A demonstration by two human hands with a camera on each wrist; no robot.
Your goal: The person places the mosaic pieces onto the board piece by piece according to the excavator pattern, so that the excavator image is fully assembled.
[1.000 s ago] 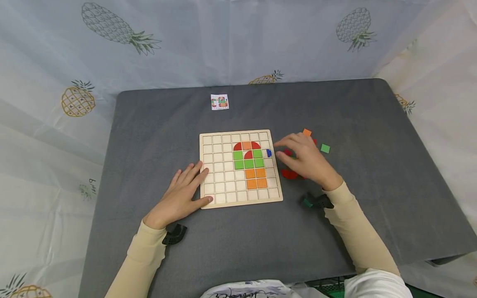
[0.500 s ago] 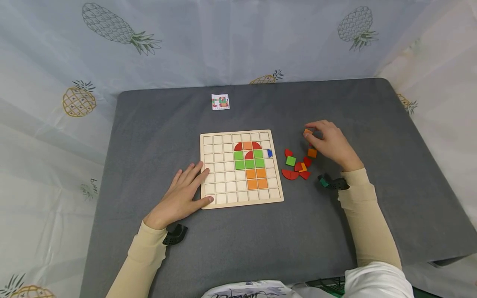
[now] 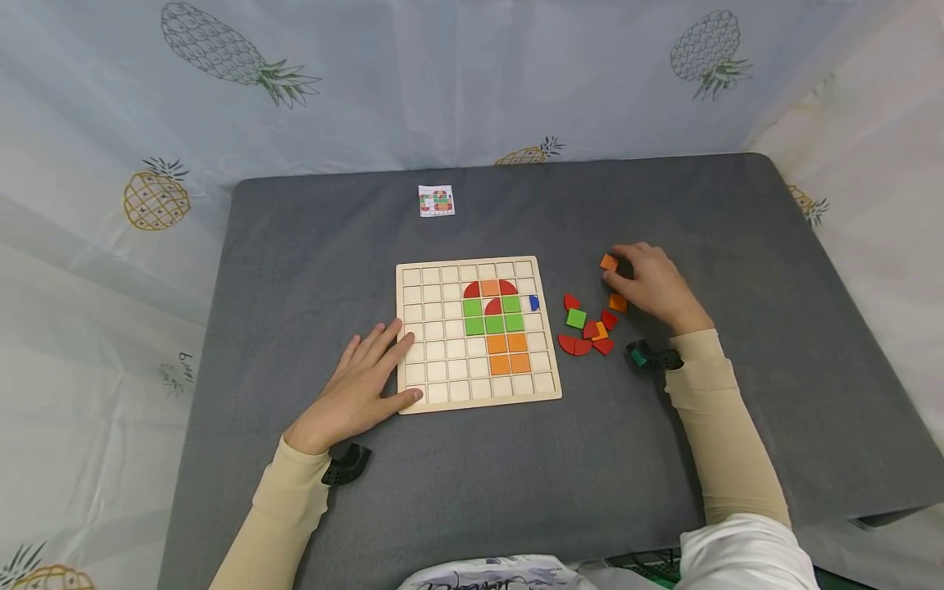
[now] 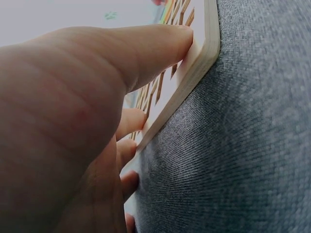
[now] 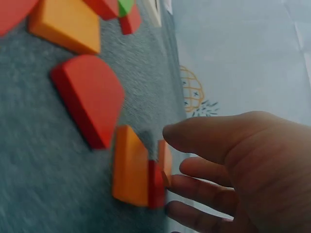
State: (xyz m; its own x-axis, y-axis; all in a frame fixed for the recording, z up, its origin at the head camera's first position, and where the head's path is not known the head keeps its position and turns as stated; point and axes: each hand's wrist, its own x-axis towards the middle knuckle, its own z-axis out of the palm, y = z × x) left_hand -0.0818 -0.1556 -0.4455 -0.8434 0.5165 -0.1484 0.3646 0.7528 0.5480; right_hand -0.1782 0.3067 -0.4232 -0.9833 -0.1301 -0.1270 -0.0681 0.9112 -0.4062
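Note:
My left hand (image 3: 354,392) lies with spread, straight fingers on the left edge of a wooden grid board (image 3: 435,360); its thumb (image 4: 160,46) rests on the corner in the left wrist view. Green squares (image 3: 492,324), orange squares (image 3: 508,354), red rounded pieces (image 3: 472,290) and a blue half-round piece (image 3: 534,303) sit on the board. My right hand (image 3: 656,283) is beside an orange square (image 3: 608,262) on the cloth, thumb and fingers apart around it. In the right wrist view, the fingertips (image 5: 176,180) are close to that square (image 5: 165,160); contact is unclear.
Loose red pieces (image 3: 574,345), a green square (image 3: 576,319) and another orange square (image 3: 618,303) lie right of the board. A small printed pattern card (image 3: 437,201) lies behind it on the grey tablecloth (image 3: 324,238). A patterned curtain (image 3: 413,82) hangs beyond the table.
My right hand has moved from beside the board rightward and back to the orange square, uncovering loose pieces. Its thumb has since drawn away from the square. The left hand stays put.

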